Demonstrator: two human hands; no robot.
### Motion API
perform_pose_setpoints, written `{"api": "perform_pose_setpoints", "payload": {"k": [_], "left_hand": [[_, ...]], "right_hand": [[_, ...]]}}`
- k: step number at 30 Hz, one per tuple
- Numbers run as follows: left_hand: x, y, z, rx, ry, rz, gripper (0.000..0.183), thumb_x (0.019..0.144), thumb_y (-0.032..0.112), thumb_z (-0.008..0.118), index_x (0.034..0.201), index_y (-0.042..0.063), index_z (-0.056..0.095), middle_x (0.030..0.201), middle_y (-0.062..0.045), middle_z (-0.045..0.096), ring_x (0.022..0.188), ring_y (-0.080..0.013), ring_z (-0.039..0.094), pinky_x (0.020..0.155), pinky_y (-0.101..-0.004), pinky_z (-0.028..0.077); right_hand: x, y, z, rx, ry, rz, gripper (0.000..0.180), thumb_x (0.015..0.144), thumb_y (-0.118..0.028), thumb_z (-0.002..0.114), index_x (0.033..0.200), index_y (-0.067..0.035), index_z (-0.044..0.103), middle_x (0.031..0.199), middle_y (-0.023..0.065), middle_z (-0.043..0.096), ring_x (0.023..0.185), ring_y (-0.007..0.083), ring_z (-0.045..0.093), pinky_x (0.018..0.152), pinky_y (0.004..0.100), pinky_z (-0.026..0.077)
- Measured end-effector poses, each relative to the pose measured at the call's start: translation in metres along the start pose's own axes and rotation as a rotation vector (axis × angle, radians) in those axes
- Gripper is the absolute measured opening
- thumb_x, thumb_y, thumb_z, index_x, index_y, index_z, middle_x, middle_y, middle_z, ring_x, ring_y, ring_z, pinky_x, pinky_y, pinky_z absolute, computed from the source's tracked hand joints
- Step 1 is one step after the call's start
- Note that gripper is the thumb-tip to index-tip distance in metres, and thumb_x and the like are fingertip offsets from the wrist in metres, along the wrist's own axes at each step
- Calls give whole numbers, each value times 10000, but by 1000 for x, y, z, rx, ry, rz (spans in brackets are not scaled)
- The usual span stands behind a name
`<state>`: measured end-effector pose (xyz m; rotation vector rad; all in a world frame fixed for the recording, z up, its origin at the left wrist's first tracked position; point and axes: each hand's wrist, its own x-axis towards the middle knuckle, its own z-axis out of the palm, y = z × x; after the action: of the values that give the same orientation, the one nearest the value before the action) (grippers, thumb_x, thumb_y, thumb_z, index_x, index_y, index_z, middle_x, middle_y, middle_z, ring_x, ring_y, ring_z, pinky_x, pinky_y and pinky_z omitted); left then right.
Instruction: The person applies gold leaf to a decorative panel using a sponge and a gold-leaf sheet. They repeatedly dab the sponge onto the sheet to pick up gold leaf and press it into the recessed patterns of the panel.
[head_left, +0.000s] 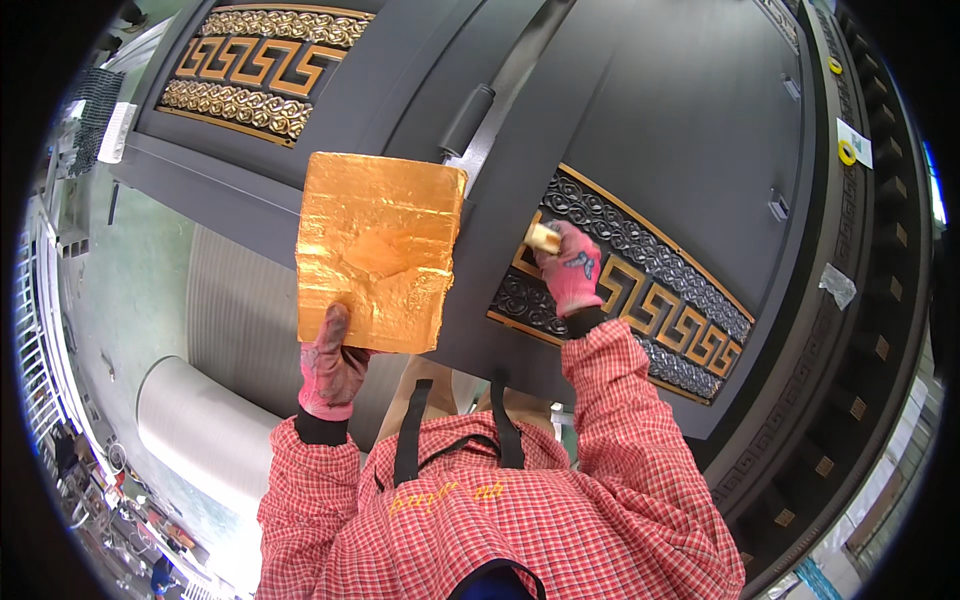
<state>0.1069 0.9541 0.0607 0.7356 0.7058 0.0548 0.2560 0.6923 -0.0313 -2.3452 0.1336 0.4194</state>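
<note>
A flat board coated in gold paint (379, 202) is gripped at its lower left corner by my left hand (330, 375), in a stained pink glove. My right hand (571, 270), also in a pink glove, pinches a small pale block (543, 238), possibly a sponge, with an orange-gold stain on it. It is over the left end of a decorative panel (637, 300) on a dark grey door (660, 127). There a gold Greek-key strip runs between two bands of dark embossed rosettes. On the other leaf, a second panel (255, 67) shows gold rosettes and a gold key pattern.
A cylindrical hinge (466, 120) sits between the leaves. Yellow tape rolls (847, 153) and a clear plastic scrap (838, 285) lie on the moulded frame at right. Large rolls of grey sheet (206, 427) lie on the green floor to the left.
</note>
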Motion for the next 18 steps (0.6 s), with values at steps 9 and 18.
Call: {"api": "perform_pose_setpoints", "payload": {"k": [9,18], "left_hand": [[4,-2,-3,-25,16,-23,462,894,207,581,1296,96,383,1193,-82,533,1000,-248,610,668,-399,601],[3,-4,-2,-18,-18,-11,446,884,197,598,1274,76,418,1193,-69,545,1015,-223,604,736,-363,585]], "right_hand": [[17,35,12,81,219,-127,262,743,-42,680,992,-23,602,794,70,645,692,153,620,608,263,486],[-25,20,14,-99,55,-137,288,650,-104,732,925,-81,651,859,134,655,810,318,628,707,372,508]]}}
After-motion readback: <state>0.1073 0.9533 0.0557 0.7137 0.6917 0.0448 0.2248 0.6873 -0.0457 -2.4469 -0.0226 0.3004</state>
